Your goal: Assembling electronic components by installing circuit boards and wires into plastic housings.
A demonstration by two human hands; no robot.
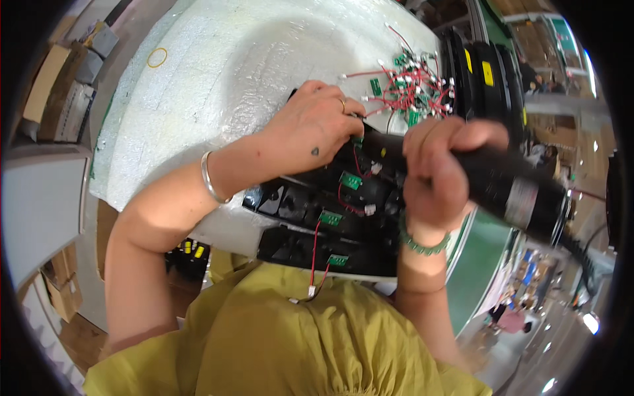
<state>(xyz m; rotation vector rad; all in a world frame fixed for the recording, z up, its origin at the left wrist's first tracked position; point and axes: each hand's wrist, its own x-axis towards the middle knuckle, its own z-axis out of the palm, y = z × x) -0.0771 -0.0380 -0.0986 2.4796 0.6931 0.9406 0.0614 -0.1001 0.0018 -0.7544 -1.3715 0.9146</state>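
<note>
A thick black electric screwdriver (516, 193) is wrapped in the fingers of my right hand (436, 168), lying slanted, its cable trailing off at the lower right. Its narrow front end points left, to the fingertips of my left hand (307, 129). Those fingers are pinched together over the farthest of several black plastic panels; what is between them is hidden. A green circuit board (358, 140) shows just under them. Nearer me, more panels (290, 247) lie side by side, each bearing a small green board (330, 217) with red and black wires and a white plug (312, 290).
A tangled heap of wired green boards (413, 86) lies at the table's far right. Black panels with yellow labels (487, 74) stand beyond it. White foam sheeting (191, 86) covers the table, with a yellow rubber band (157, 58) on it. Cardboard boxes (49, 86) are at left.
</note>
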